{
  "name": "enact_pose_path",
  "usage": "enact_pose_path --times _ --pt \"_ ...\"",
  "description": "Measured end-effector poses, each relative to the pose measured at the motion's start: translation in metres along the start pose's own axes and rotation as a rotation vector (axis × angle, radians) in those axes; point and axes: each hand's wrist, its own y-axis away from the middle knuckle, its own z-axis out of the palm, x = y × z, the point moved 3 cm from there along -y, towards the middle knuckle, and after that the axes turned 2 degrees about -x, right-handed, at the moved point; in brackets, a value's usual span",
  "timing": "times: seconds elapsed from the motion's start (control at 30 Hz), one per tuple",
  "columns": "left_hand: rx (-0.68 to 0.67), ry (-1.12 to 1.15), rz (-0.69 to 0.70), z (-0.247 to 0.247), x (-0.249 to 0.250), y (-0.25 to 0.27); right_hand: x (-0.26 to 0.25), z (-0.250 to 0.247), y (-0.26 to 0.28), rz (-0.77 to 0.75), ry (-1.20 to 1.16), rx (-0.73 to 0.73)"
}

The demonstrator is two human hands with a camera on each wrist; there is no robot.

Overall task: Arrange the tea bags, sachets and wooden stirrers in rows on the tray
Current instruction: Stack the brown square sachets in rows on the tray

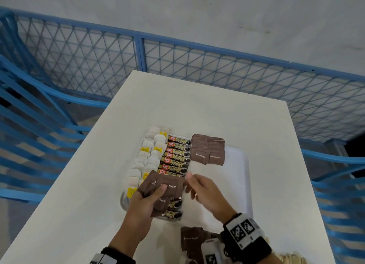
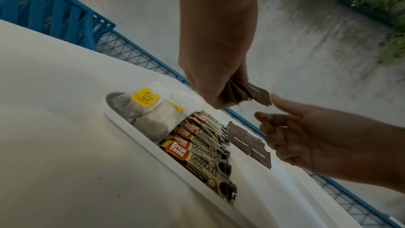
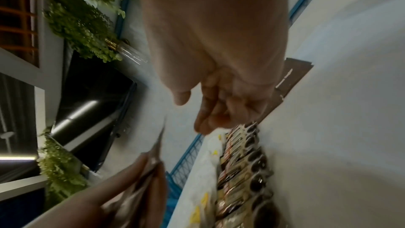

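Pinching sugar sachets [image 1: 173,182], lettering crosswise.
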Motion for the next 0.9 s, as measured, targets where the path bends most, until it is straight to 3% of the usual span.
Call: enact_pose_path --times 0.1,0.47,0.6,0.73,0.9 --pt "-0.01 -0.017 0.011 -0.001 0.0 0.001 0.001 0.018 0.008 -0.001 -0.078 -0.104" --pt "-0.086 -0.009 -0.051 -0.003 -0.002 -0.001 0.003 0.009 -0.006 0.01 -0.298 -0.037" --pt "-0.068 -0.01 -0.044 -0.008 -0.002 -0.001 0.013 -0.016 -0.022 0.039 -0.35 0.156" --pt "-0.07 0.001 -0.036 -0.01 -0.001 0.002 0.032 -0.04 -0.043 0.117 -0.261 0.384" --pt "-0.078 -0.003 -0.028 -0.009 0.002 0.003 0.048 -0.051 -0.062 0.189 -0.109 0.514"
